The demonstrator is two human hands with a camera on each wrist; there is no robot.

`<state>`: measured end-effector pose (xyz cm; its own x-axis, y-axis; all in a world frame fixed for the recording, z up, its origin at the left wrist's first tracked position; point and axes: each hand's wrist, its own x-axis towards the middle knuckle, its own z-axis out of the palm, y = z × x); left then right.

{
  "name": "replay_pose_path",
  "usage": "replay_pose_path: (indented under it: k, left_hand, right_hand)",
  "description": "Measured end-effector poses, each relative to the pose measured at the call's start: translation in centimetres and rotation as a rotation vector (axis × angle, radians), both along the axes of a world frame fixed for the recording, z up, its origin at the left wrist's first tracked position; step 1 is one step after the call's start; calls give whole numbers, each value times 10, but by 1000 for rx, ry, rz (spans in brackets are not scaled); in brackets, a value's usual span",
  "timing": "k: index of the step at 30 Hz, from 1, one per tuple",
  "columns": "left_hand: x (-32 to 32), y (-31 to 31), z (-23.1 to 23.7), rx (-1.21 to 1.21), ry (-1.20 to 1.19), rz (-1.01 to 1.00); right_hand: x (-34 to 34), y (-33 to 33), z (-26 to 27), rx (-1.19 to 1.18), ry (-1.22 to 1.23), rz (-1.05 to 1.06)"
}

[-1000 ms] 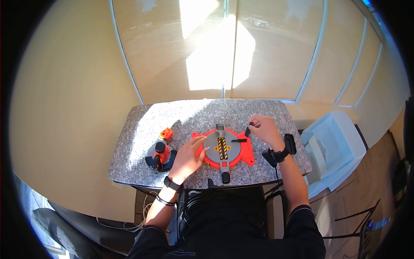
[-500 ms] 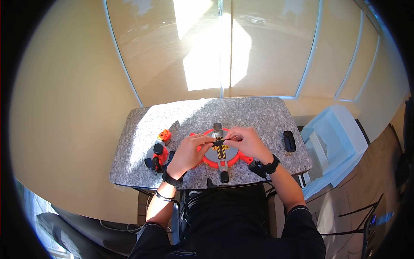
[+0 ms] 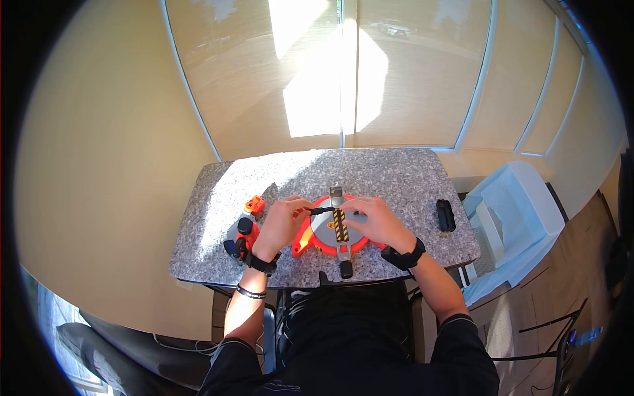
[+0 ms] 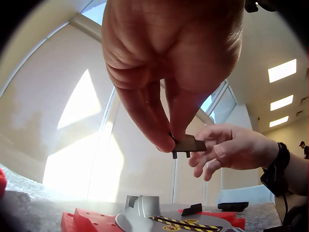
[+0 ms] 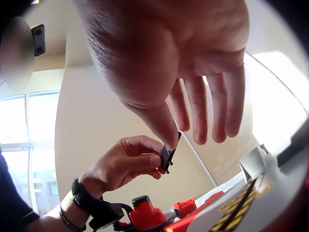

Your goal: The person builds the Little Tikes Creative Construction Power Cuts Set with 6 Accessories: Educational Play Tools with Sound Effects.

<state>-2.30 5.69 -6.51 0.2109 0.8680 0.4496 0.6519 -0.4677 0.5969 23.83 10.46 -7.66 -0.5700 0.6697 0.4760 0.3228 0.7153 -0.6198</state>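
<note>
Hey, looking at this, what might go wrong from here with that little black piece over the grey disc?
First, the left hand pinches the black piece near one end, so it may slip and drop onto the grey disc. Second, its small pegs point down and might bend if pressed against something crooked. Third, the right hand, open close by, could nudge the piece.

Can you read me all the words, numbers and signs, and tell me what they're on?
No words or numbers are clear enough to read.
Yellow marks on the grey disc: too small to read.
Yellow-and-black stripes on the disc: no readable words.
Logo on the black shirt: too small and blurred.
</note>
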Motion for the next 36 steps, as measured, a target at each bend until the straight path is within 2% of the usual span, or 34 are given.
replay_pose_path:
  k: [4,7,13,20,22,36]
  left_hand:
    - [-7,12,-17,23,85,85]
    - [-8,16,-25,32,46,107]
    - [-13,28,-47,49,120,141]
    - [-9,26,-49,2,71,169]
    - [-10,28,-52,-10,83,166]
    - [-12,29,-58,28,82,172]
  right_hand:
    - [16,-5,-2,152,-222,27]
    - [22,-18,1,52,-352,-2]
    - [33,-19,-20,102,-333,37]
    - [34,-24,-33,45,-370,29]
    - [34,-23,-38,118,-373,36]
    - [31,-32,-36,136,-376,5]
